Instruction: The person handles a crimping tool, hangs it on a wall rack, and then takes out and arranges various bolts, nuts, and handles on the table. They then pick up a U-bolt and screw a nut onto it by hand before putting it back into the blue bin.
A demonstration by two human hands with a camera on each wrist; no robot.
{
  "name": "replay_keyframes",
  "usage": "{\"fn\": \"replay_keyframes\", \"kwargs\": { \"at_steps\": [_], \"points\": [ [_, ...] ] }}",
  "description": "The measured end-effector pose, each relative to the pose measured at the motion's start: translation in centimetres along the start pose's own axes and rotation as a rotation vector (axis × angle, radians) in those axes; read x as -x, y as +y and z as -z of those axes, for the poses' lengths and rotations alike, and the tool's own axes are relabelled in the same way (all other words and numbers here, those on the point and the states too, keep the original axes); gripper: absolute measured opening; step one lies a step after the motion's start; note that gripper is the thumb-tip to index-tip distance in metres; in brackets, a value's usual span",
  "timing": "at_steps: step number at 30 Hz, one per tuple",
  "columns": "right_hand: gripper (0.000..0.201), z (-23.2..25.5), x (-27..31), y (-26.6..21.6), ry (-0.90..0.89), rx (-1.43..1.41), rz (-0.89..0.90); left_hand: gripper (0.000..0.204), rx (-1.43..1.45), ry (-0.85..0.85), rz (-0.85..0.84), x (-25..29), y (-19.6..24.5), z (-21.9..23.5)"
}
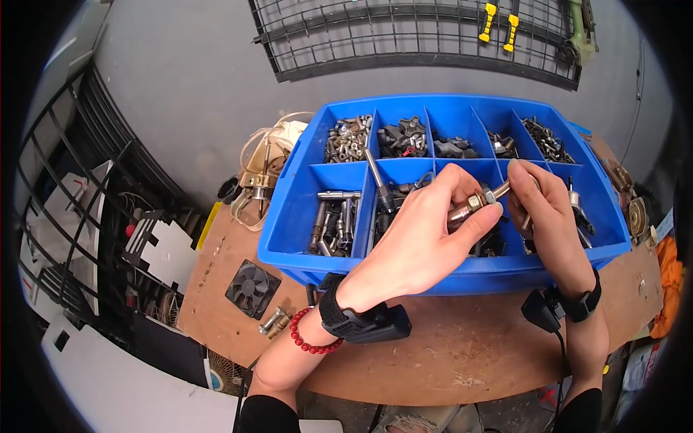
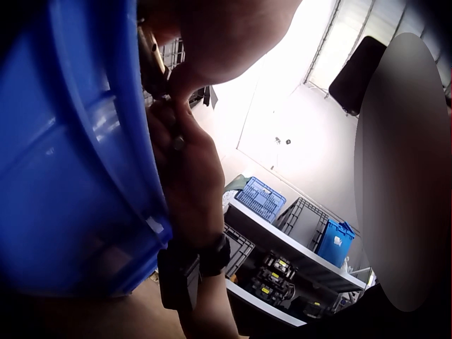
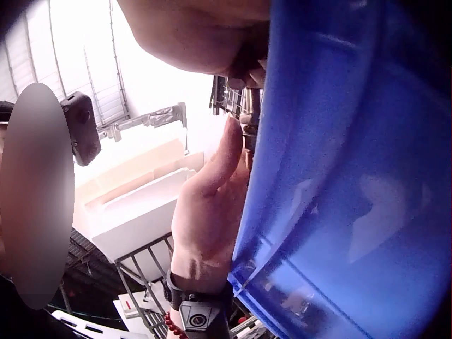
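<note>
Over the front compartments of a blue divided bin (image 1: pixel 346 268), the left hand (image 1: pixel 422 231) grips a metal bolt (image 1: pixel 459 213) with a nut (image 1: pixel 474 202) on it between thumb and fingers. Close against it on the right, the right hand (image 1: pixel 545 216) pinches a metal rod-like piece (image 1: pixel 503 190) whose end meets the nut area. Another slim metal piece shows below the right fingers. In the right wrist view the left hand (image 3: pixel 208 212) has its thumb up beside the metal parts. The left wrist view shows the right hand (image 2: pixel 191 169) with curled fingers, partly hidden by the bin.
The bin's compartments hold bolts (image 1: pixel 339 224), small fasteners (image 1: pixel 349 141) and black knobs (image 1: pixel 403 137). On the wooden table (image 1: pixel 433 361) lie a black fan (image 1: pixel 253 289) and metal fittings (image 1: pixel 275 322) at the left. A wire grid (image 1: pixel 426 36) stands behind.
</note>
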State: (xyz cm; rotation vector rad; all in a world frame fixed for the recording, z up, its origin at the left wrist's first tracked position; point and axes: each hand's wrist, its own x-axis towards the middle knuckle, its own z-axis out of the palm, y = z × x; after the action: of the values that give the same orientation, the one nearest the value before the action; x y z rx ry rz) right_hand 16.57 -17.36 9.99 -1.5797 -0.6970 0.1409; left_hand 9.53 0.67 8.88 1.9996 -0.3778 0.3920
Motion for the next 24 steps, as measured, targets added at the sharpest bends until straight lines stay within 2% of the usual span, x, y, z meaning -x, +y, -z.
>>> {"fn": "replay_keyframes", "kwargs": {
  "at_steps": [2, 5, 8, 11, 14, 18, 24],
  "points": [
    [0.04, 0.1, 0.0, 0.0, 0.001, -0.017, -0.007, 0.023, 0.068, 0.019, -0.032, -0.1, -0.4, -0.1],
    [0.04, 0.1, 0.0, 0.1, -0.008, -0.018, -0.01, 0.029, 0.055, -0.036, 0.128, 0.0, 0.8, 0.3],
    [0.04, -0.1, 0.0, -0.2, -0.014, -0.002, -0.015, 0.041, 0.059, -0.065, 0.196, 0.0, 0.8, 0.4],
    [0.041, -0.1, 0.0, 0.0, -0.018, 0.004, -0.007, 0.049, 0.013, -0.025, 0.151, -0.1, 1.1, 0.3],
    [0.041, 0.0, 0.0, 0.1, -0.013, 0.003, -0.008, 0.045, 0.067, -0.044, 0.179, -0.1, 0.8, 0.3],
    [0.04, 0.1, -0.1, 0.3, 0.005, -0.019, 0.002, 0.04, 0.037, 0.034, 0.161, -0.1, 1.2, -0.2],
    [0.04, 0.2, -0.1, 0.4, 0.026, -0.059, -0.001, 0.033, 0.008, 0.01, 0.15, -0.2, 1.1, 0.1]
  ]
}}
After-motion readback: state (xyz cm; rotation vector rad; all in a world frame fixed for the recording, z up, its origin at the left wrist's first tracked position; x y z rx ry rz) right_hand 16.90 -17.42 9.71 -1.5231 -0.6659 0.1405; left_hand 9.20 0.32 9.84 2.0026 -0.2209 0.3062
